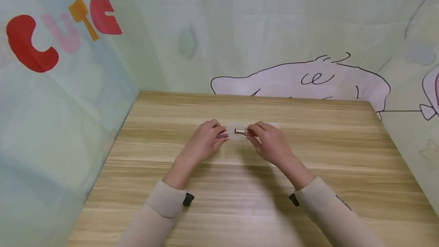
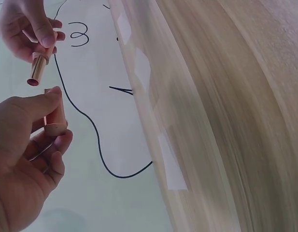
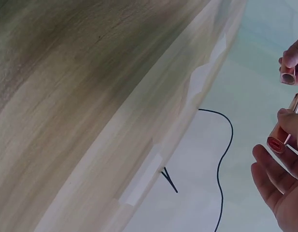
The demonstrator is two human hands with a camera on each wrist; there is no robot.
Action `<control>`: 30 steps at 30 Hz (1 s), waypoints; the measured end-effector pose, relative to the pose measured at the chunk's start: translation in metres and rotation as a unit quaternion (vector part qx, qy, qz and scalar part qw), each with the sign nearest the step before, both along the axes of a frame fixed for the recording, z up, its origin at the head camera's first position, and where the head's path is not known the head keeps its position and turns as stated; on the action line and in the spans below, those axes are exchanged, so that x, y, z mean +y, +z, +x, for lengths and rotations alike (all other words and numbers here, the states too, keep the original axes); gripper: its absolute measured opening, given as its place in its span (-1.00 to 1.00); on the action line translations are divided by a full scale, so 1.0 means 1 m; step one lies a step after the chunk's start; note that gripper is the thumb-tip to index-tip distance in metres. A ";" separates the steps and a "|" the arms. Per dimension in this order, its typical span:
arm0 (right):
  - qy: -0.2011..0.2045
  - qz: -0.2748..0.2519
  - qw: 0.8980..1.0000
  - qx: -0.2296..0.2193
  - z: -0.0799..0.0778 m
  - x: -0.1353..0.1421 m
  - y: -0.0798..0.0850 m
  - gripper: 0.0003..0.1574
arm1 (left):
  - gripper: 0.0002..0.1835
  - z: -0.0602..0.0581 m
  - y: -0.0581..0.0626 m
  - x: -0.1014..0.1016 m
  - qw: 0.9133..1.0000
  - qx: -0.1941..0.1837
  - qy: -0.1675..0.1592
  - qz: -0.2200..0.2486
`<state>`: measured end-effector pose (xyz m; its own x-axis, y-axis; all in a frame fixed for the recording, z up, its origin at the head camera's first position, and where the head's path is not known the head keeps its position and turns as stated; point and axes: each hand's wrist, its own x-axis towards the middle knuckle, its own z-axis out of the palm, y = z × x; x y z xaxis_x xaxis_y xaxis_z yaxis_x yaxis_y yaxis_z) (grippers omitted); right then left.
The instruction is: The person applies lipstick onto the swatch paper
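Observation:
In the head view, my left hand (image 1: 205,138) and right hand (image 1: 273,144) face each other above the table's far half. The left pinches a rose-gold lipstick cap (image 2: 55,115) between thumb and fingers. My right hand grips a lipstick tube (image 3: 280,131) by its base, whose end is red in the right wrist view. The tube's shiny metal collar (image 1: 239,131) points left at the cap's open mouth (image 3: 287,77). A small gap separates cap and tube. Whether a lipstick bullet sits inside the collar cannot be seen.
Flat whitish patches lie on the wooden table (image 1: 236,209) below the hands: a rounded middle patch (image 1: 236,135) and others at left (image 2: 173,166) and right (image 1: 275,125). A printed cloth backdrop (image 1: 164,37) stands behind and along the sides.

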<state>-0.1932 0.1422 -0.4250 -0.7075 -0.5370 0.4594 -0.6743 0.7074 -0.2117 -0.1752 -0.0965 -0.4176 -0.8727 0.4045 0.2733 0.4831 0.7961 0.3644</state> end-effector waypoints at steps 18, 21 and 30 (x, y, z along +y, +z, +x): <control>0.007 -0.093 0.995 -0.042 -0.003 0.004 -0.005 -0.73 | -0.78 0.003 -0.003 -0.010 0.999 -0.030 0.033 0.029; 0.007 -0.097 0.994 -0.042 -0.003 0.005 -0.005 -0.72 | -0.77 0.004 -0.003 -0.013 0.998 -0.036 0.041 0.032; 0.013 -0.111 0.993 -0.030 -0.004 0.006 -0.005 -0.71 | -0.73 0.005 -0.004 -0.023 0.997 -0.043 0.057 0.039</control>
